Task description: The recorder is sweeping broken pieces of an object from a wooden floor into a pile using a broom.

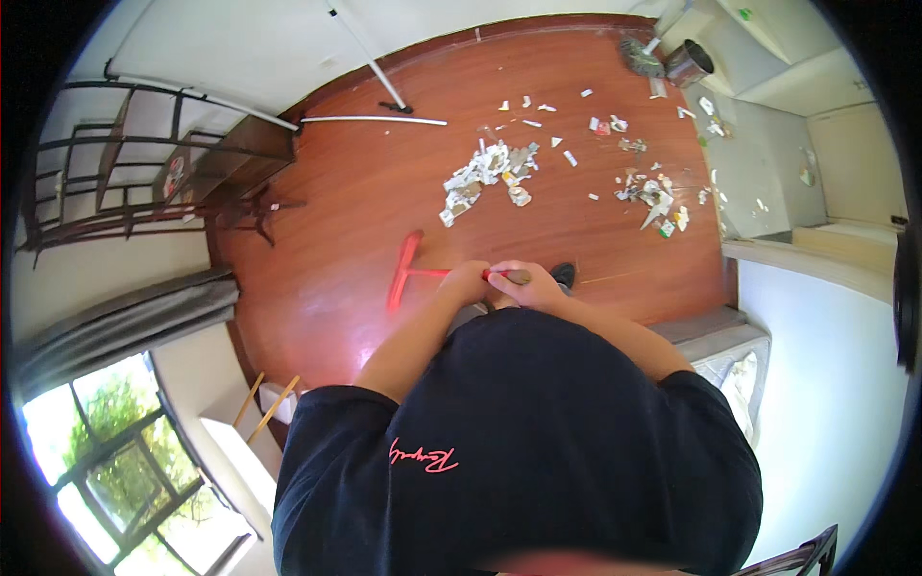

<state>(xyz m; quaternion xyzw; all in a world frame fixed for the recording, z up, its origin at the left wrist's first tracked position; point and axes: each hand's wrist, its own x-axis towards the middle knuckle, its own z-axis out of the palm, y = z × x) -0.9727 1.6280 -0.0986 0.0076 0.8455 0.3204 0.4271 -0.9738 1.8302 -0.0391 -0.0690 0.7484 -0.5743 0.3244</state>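
Both of my hands grip the handle of a red T-shaped floor broom or squeegee. Its wide head is on the left, over the wooden floor; whether it has bristles or a blade cannot be made out. My left hand is closed around the handle, on the side nearer the head. Beside it, my right hand holds the end of the handle, whose brownish tip sticks out. Ahead of me lies a heap of paper scraps and litter. A second litter pile is to the right.
A mop and a metal bin stand at the far right corner. White poles lie and lean by the wall. To the left is a dark metal rack. A mattress is at my right.
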